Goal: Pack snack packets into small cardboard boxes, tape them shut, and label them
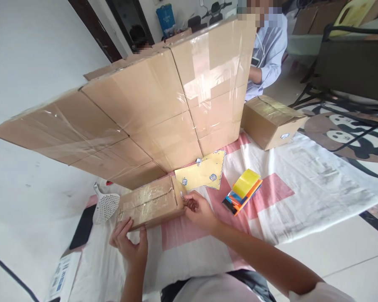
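A taped cardboard box point(151, 199) lies on the cloth just in front of me. My left hand point(130, 241) grips its near left corner, with the thumb on the near side and the fingers by the left end. At the box's right end, my right hand point(199, 212) has curled fingers pinched together, their tips at a small pale sticker point(182, 195) on the end face. The fingers partly hide that sticker. Beyond the right hand lies a yellow sheet point(197, 173) with small blue-and-white drawings. A yellow, blue and orange packet point(243, 191) sits farther right.
A tall taped cardboard partition point(151, 113) stands across the table behind the box. Another cardboard box point(271, 121), bearing a small sticker, sits at the far right. On the left are a white perforated scoop point(107, 205) and a dark flat object point(82, 226). A person point(269, 50) is behind the partition.
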